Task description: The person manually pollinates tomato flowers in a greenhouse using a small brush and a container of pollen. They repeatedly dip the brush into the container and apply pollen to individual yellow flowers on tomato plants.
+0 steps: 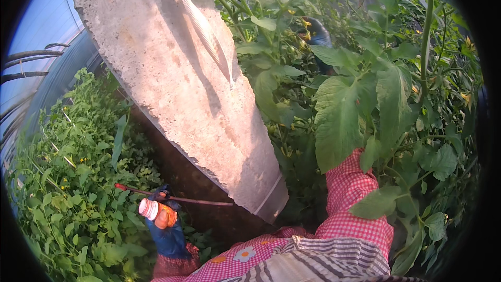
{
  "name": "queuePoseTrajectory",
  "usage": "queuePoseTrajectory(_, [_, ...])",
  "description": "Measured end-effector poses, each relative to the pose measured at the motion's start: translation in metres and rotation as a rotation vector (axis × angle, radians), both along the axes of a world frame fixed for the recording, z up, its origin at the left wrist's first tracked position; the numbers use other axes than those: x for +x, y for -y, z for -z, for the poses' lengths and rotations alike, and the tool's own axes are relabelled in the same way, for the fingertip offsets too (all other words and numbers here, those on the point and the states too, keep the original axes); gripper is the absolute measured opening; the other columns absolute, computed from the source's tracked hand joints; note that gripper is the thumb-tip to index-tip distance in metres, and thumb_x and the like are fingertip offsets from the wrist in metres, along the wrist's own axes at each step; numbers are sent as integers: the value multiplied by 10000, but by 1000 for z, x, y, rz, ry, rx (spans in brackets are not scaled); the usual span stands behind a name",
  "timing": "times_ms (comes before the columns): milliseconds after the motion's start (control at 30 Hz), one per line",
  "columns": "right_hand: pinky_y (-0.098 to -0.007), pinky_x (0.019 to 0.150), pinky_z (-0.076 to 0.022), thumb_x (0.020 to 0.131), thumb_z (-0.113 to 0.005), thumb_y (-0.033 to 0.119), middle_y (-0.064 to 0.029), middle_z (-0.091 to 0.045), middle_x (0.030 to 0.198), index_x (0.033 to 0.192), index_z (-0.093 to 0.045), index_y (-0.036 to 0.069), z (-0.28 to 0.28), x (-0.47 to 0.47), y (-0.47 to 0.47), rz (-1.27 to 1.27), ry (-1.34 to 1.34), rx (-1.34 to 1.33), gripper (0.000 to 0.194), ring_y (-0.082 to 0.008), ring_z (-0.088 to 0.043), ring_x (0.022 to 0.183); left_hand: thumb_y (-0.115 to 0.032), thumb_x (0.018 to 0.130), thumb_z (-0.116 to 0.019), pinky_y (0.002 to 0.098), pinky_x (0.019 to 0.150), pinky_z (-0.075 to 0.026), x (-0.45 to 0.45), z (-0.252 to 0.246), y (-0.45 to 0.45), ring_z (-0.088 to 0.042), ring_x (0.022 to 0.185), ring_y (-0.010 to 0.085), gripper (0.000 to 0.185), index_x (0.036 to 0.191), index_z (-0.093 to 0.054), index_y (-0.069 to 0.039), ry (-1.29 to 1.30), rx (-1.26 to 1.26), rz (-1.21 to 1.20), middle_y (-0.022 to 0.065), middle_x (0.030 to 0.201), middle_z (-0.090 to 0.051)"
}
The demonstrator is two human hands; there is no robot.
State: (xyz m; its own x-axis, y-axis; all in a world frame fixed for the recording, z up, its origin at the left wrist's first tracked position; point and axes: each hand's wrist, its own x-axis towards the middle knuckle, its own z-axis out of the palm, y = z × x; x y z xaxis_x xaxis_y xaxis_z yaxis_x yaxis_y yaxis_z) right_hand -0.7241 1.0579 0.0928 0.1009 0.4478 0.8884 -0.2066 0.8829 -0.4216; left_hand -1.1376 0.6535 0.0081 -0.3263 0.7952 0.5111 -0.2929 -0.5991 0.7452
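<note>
My left hand [166,219], in a blue glove with bare fingertips, is closed around a small bottle [150,208] with a pale, red-tinted neck and an orange label. The same hand holds a thin stick [195,201] with a red tip, lying crosswise behind the bottle. My right arm, in a red checked sleeve [348,192], reaches up behind large leaves. Among the tomato plants [344,105] my right hand [319,37], also blue-gloved, is bent beside yellow flowers [306,23]. Leaves and blur hide whether its fingers grip a stem.
A rough concrete post [176,86] slants across the middle, with a twisted white cord [203,31] along it. More leafy plants [90,188] grow at left, beside plastic greenhouse sheeting [43,15]. A thick upright stem [426,39] stands at right.
</note>
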Motion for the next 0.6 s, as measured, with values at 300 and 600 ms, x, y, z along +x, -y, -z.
queuePoseTrajectory(300, [-241,732,-462,770,-732,120,-69,-606,1104,1201,-548,94,-7,2,7,190,12,-28,469,-122,-568,876,-89,783,-644,263,811,-468,7,-2,3,-526,930,165,506,1215,-415,41,12,-17,-42,131,1175,-461])
queuePoseTrajectory(600, [-228,604,-436,849,-647,176,-35,-614,861,1108,-575,94,-17,20,-32,191,-493,-75,281,-109,-553,725,-84,783,-644,276,829,-472,2,-2,9,-524,964,180,499,1215,-421,34,0,-3,-38,143,1183,-468])
